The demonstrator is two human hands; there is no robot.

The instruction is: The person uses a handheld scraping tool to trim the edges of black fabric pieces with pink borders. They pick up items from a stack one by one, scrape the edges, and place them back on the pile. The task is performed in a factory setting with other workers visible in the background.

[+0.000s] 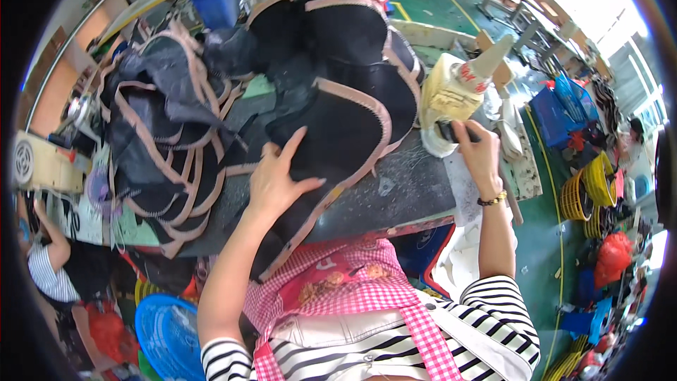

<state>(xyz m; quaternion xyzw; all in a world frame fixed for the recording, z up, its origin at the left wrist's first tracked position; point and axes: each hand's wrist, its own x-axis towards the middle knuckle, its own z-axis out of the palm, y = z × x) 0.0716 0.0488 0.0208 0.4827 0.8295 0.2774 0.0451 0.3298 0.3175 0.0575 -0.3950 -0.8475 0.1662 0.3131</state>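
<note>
My left hand (278,182) lies with its fingers spread on a large black, curved, leather-like piece (342,137) that has a pinkish, notched edge. More such pieces (345,28) are stacked behind it on the dark tabletop. In my right hand (477,155) is the handle of a black-handled brush (447,131), pinched between the fingers. Its working end is hidden at the low mouth of a cream-coloured glue container (449,92) with a tapered white spout. That container stands to the right of the stack.
A heap of black pieces with pinkish edges (162,134) covers the left of the table. Past it sits a cream machine (46,162), near another person's arm (51,229). A blue basket (169,335) stands low at left. Yellow baskets (592,183) are on the floor at right.
</note>
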